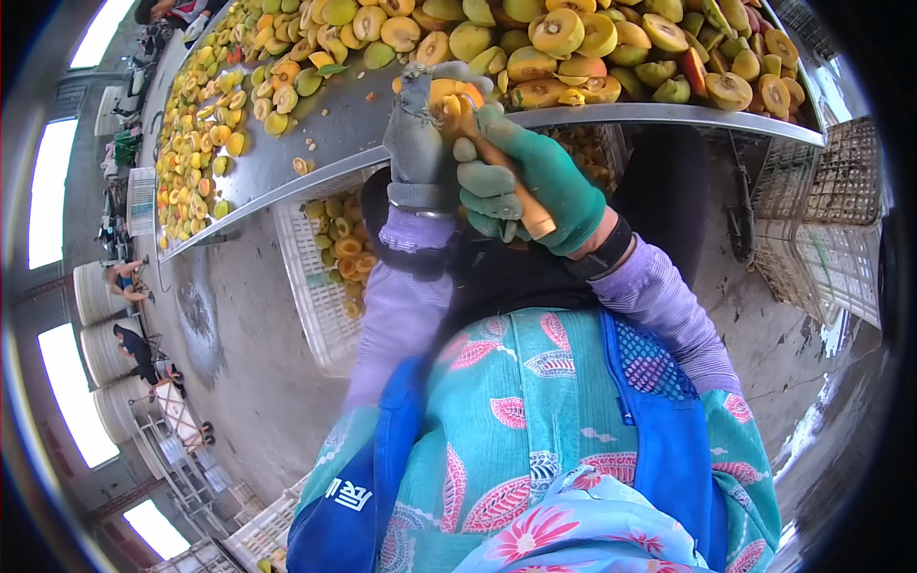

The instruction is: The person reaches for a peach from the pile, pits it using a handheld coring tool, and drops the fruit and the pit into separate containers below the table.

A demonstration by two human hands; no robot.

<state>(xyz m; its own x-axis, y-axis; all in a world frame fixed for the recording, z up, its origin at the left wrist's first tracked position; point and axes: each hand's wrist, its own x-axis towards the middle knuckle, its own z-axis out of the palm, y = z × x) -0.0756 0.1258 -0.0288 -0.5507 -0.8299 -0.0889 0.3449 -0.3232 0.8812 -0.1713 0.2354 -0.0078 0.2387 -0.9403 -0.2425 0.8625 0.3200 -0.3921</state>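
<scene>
My left hand [416, 138], in a grey, worn glove, is closed around an orange-yellow peach piece [447, 94] over the near edge of the metal table. My right hand [540, 177], in a green glove with greyish fingertips, grips a tool by its wooden handle [531, 218]. The tool's upper end meets the peach; its working tip is hidden by the fruit and fingers. Just beyond my hands lie many halved yellow peaches [557, 33], several with the stone still in the flesh.
The metal table [330, 119] has a raised rim and carries smaller peach pieces [191, 143] on its left. Below it stands a white crate [310, 296] of peach halves. Stacked crates [845, 181] are at the right. Other people [138, 353] sit far left near large pale tubs [100, 349].
</scene>
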